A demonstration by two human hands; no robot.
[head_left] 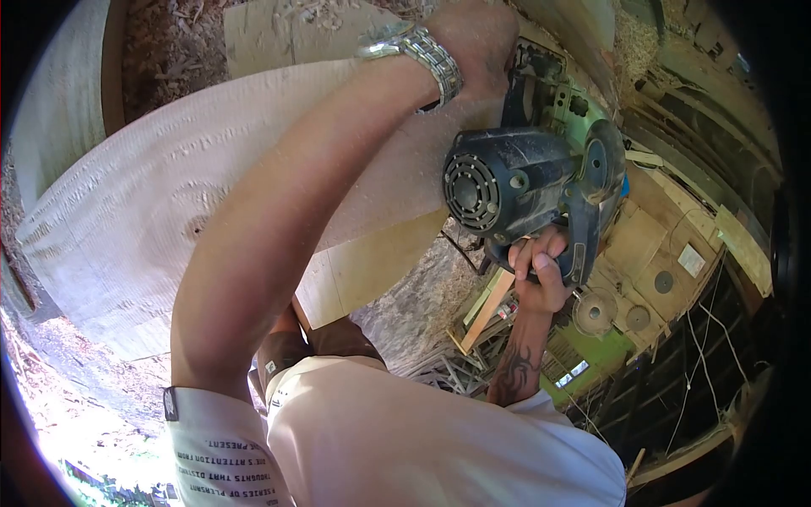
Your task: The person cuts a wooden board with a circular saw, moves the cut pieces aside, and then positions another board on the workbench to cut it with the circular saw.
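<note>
A dark electric planer (519, 182) with a round vented motor housing rests on a broad wooden slab (144, 182). My right hand (543, 264) is closed around its rear handle, the thumb lying over the curled fingers. At the planer's front, my left hand (477, 46) is curled over the black front grip; most of its fingertips are turned away from view. A metal wristwatch (427, 59) circles my left wrist. The slab is pale, with a curved edge, a knot and rippled marks on its face.
Wood shavings (182, 51) cover the ground around the slab. A wooden board (291, 38) lies beyond it, and another panel (68, 93) stands at left. Scrap wood strips (456, 372) are piled near my right arm. Behind the planer is a plywood surface (642, 228) with round discs on it.
</note>
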